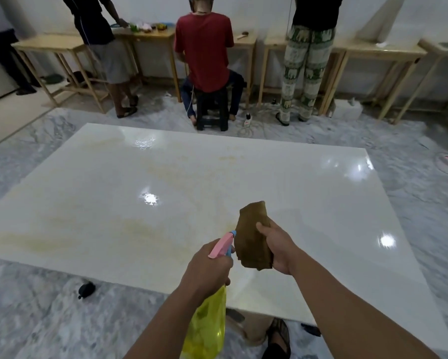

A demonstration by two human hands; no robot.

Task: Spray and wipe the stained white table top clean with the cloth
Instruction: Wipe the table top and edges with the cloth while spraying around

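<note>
The glossy white table top (282,177) fills the middle of the view, with yellowish stains across its left half and centre. My left hand (207,265) grips a yellow spray bottle (208,322) by its neck; the pink and blue nozzle (221,243) points forward over the table's near edge. My right hand (277,247) holds a folded brown cloth (252,237) just right of the nozzle, above the table and apart from its surface.
A small black object (86,289) lies on the marble floor near the table's front left edge. My sandalled foot (278,332) shows below the table edge. Three people stand or sit at wooden tables (150,35) along the far wall, beyond a power strip (247,120).
</note>
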